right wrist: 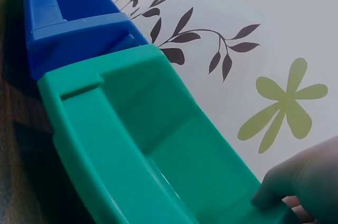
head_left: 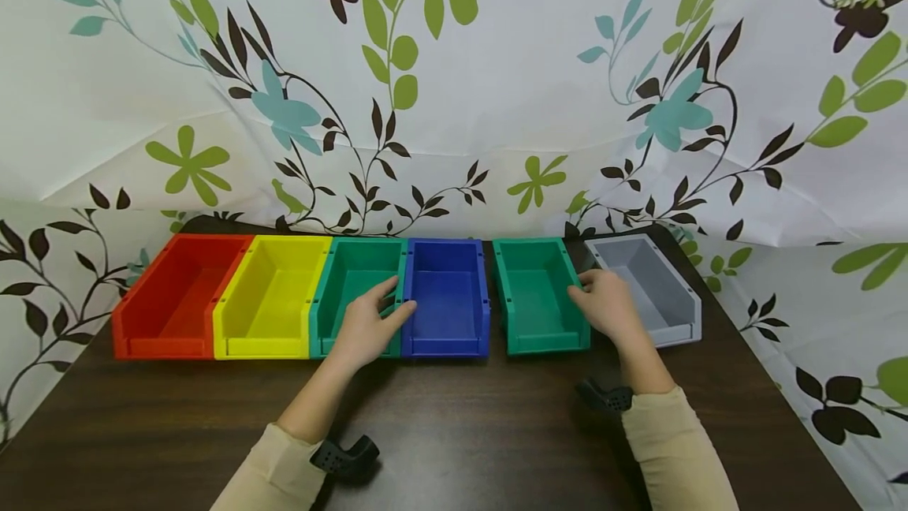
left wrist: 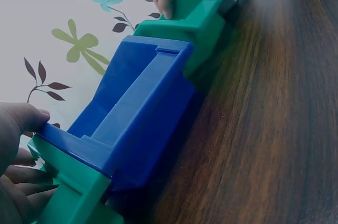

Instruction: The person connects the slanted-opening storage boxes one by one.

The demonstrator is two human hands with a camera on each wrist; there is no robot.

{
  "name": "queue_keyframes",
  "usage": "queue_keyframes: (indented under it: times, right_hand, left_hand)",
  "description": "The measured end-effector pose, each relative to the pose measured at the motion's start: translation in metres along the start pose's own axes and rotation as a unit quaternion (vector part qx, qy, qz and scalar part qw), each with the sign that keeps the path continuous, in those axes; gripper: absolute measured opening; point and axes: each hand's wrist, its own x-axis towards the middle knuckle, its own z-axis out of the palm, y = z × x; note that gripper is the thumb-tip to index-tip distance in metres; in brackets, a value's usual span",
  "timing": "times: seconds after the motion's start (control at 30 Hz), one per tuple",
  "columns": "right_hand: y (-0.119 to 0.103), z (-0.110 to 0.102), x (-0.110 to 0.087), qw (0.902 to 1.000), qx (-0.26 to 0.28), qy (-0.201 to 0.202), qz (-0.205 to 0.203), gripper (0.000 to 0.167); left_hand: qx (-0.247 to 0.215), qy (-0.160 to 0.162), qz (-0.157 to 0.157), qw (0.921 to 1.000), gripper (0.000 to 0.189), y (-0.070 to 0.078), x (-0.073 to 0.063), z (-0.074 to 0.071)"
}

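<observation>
Two green bins and a blue bin lie nearest my hands. My left hand [head_left: 365,326] straddles the wall where the left green bin [head_left: 355,266] meets the blue bin [head_left: 445,290]. Its thumb [left wrist: 31,117] lies over the blue rim, and its fingers [left wrist: 31,189] reach down on the green bin's side. With my right hand [head_left: 606,302] I pinch the right wall of the other green bin [head_left: 539,290]; the thumb [right wrist: 274,189] is inside and the fingers go outside, partly hidden. This green bin stands slightly apart from the blue one.
A yellow bin [head_left: 280,298] and a red bin [head_left: 180,298] continue the row leftward. A grey bin [head_left: 649,282] stands angled at the right end, beside my right hand. Patterned cloth [head_left: 496,101] hangs behind the dark wooden table [head_left: 461,432].
</observation>
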Motion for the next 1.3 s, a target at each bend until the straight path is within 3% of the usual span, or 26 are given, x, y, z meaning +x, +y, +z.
queue_keyframes:
  times: [0.33,0.67,1.03,1.3]
  right_hand:
    - [-0.004,-0.001,-0.001,0.9984,0.05,0.024,-0.007,0.038]
    - [-0.011,-0.01,-0.008,0.9931,0.109,0.038,0.02,0.039]
    - [-0.016,-0.008,-0.01,0.991,0.117,0.065,0.01,0.039]
    - [-0.024,-0.006,-0.013,0.99,0.101,0.097,-0.019,0.038]
  left_hand:
    - [-0.005,0.0,0.0,1.0,0.062,0.0,-0.001,0.0]
    - [-0.008,-0.002,0.001,1.0,0.063,-0.001,-0.002,0.0]
    - [-0.015,-0.005,0.003,0.9999,0.064,-0.002,-0.001,0.0]
    - [-0.009,-0.006,0.004,0.9999,0.063,-0.002,0.0,0.0]
